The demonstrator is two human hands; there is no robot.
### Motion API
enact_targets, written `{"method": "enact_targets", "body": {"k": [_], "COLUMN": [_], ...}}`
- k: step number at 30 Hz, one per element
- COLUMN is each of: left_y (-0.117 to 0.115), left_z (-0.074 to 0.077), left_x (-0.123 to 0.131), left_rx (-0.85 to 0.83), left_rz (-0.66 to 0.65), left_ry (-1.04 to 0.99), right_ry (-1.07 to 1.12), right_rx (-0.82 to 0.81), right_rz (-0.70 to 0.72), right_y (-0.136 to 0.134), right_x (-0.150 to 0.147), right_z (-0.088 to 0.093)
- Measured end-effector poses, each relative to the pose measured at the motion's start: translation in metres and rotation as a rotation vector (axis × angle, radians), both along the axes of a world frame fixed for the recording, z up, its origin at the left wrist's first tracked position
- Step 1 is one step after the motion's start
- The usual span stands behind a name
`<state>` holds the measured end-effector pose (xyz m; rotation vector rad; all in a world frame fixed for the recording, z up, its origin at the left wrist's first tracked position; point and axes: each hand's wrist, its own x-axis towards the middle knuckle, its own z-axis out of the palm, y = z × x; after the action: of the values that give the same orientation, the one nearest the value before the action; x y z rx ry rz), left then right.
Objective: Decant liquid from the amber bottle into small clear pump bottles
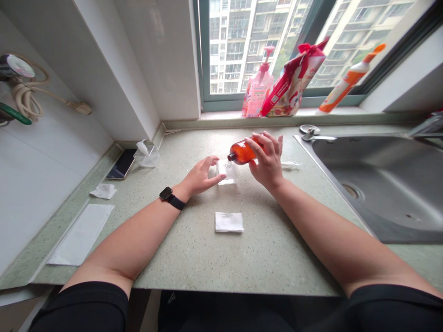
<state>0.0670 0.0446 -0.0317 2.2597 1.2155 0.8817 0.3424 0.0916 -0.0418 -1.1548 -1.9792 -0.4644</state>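
My right hand (268, 159) is wrapped round an amber-orange bottle (242, 152), tilted so its uncapped dark neck points left and down. Below that mouth stands a small clear plastic container (228, 173), with what looks like clear liquid at its top. From the left, my left hand (204, 175) grips the container's side, thumb in front and fingers behind. A folded white tissue (229, 222) lies on the counter in front of the container.
The steel sink (387, 184) is at the right. A phone (122, 164), a clear plastic bag (147, 156), a crumpled tissue (104, 191) and a flat white packet (83, 235) lie left. On the sill stand a pink pump bottle (256, 92), a red bag (290, 87) and an orange-white bottle (342, 87).
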Motion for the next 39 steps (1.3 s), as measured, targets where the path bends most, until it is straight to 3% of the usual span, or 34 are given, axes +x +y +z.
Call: {"method": "enact_targets", "body": {"k": [39], "left_y": [0.0], "left_z": [-0.0007], "left_x": [-0.0005], "left_rx": [-0.023], "left_rz": [-0.005], "left_ry": [0.0], "right_ry": [-0.004], "right_rx": [0.051], "right_rz": [0.005], "right_y": [0.0022], "right_x": [0.001], "right_z": [-0.0021]}}
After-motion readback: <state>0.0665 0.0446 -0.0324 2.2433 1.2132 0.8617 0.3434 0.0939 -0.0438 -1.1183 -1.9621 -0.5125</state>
